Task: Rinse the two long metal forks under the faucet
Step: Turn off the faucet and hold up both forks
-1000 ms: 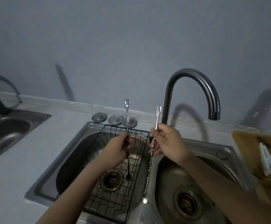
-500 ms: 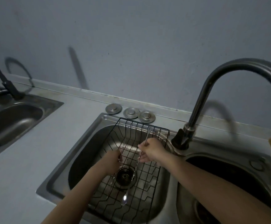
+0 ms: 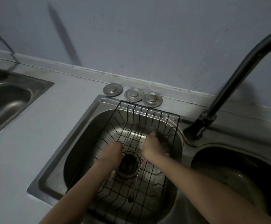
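Observation:
Both my hands are down inside the black wire basket (image 3: 148, 109) that sits in the left basin (image 3: 83, 143). My left hand (image 3: 111, 151) is closed around one long metal fork (image 3: 128, 136), which shows as a blurred pale streak rising from the fist. My right hand (image 3: 152, 147) grips the other long fork (image 3: 138, 173). Its thin shaft runs down past the drain to a rounded end near the basket floor. The dark curved faucet (image 3: 238, 73) rises at the right. Its spout is out of frame and no water is visible.
Three round metal sink plugs (image 3: 133, 94) lie on the counter behind the basin. The right basin (image 3: 228, 168) is dark and lies under my right forearm. A separate steel sink (image 3: 7, 102) with its own tap is at the far left, across grey counter (image 3: 34, 135).
Both hands have dropped from in front of the faucet into the wire basket in the left basin, taking the forks from upright to low and tilted. My view has swung left and down.

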